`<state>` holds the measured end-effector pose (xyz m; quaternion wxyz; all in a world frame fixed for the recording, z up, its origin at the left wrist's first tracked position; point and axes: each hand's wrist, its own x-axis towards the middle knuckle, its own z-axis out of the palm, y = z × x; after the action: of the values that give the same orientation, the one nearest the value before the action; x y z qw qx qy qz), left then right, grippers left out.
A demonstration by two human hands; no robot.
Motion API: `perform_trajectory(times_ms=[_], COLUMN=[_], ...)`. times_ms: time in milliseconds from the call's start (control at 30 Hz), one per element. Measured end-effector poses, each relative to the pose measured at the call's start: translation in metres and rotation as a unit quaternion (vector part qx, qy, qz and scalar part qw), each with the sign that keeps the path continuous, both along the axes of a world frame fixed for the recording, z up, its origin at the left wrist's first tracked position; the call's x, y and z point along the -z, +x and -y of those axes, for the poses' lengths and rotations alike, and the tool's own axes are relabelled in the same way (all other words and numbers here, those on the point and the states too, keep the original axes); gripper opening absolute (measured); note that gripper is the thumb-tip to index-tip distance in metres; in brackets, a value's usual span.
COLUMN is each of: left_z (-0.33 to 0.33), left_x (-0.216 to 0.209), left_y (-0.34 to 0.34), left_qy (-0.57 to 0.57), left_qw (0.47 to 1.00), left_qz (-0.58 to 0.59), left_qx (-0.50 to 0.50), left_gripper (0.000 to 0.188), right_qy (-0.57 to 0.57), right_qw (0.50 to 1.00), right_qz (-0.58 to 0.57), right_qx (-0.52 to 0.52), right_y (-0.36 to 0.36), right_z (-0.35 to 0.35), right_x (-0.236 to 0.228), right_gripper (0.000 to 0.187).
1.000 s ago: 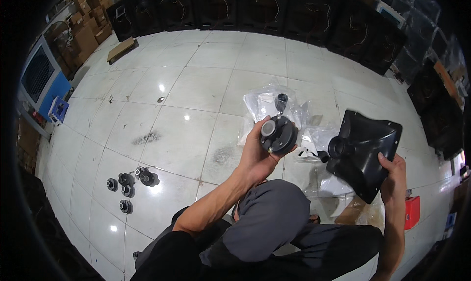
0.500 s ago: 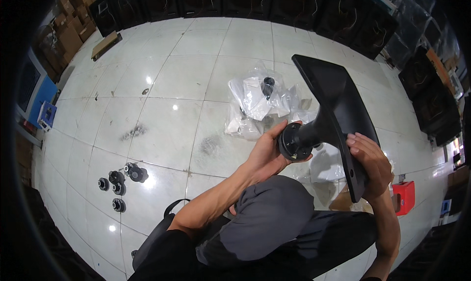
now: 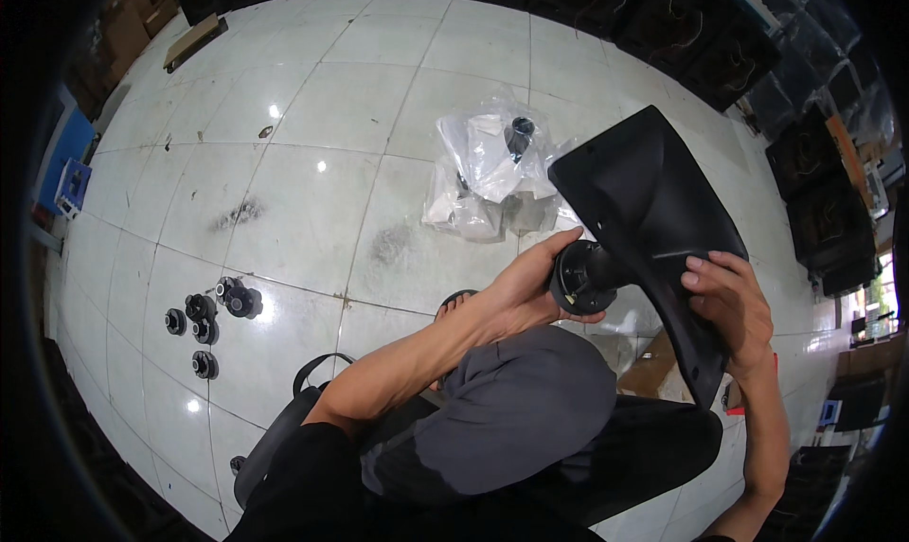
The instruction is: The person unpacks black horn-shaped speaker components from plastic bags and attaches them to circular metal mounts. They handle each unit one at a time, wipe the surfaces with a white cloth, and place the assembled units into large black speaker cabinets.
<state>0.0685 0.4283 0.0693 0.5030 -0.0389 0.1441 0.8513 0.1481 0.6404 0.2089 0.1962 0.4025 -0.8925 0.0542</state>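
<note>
A black speaker horn with a wide flared mouth is held up in front of my right knee, tilted so the mouth faces up and toward me. At its narrow throat sits a round black driver. My left hand is closed round that driver from the left, thumb on top and fingers beneath. My right hand grips the right edge of the flare, fingertips on the inner face and the thumb hidden. Whether the driver is fastened to the throat I cannot tell.
Clear plastic bags with black parts lie ahead on the tiled floor. Several small round black drivers stand at the left. Large black speaker cabinets line the back. A cardboard piece lies beneath the horn.
The horn has turned so more of its inner mouth shows. Both hands keep their hold and have shifted slightly right. The view has shifted, moving the floor items up and left in the picture.
</note>
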Motion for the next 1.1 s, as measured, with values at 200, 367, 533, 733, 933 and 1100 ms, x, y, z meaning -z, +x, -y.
perform_trajectory(times_ms=[200,367,533,733,933,1100], left_z=[-0.013,-0.017,-0.011,-0.010,-0.007,-0.004], left_x=[0.018,0.011,0.012,0.012,0.015,0.018], left_y=[0.000,0.005,0.003,0.001,-0.001,-0.007], left_qy=[0.006,-0.149,-0.115,-0.071,-0.084,-0.122], left_qw=[0.991,0.958,0.968,0.984,0.982,0.969], left_qz=[-0.008,-0.139,-0.153,-0.132,-0.038,-0.016], left_qx=[-0.132,-0.203,-0.163,-0.094,-0.165,-0.212], left_gripper=[0.031,0.028,0.031,0.031,0.029,0.029], right_qy=[-0.031,-0.128,-0.250,-0.039,-0.056,-0.118], right_qw=[0.993,0.912,0.866,0.924,0.858,0.729], right_qz=[0.005,0.156,0.279,0.182,0.292,0.550], right_qx=[0.114,0.357,0.332,0.333,0.418,0.389], right_y=[0.003,-0.013,-0.042,-0.086,-0.038,0.009], right_z=[0.031,0.084,0.072,0.014,-0.045,0.026], right_x=[0.009,-0.022,-0.057,-0.049,0.004,-0.036], right_gripper=[0.051,0.055,0.065,0.059,0.069,0.049])
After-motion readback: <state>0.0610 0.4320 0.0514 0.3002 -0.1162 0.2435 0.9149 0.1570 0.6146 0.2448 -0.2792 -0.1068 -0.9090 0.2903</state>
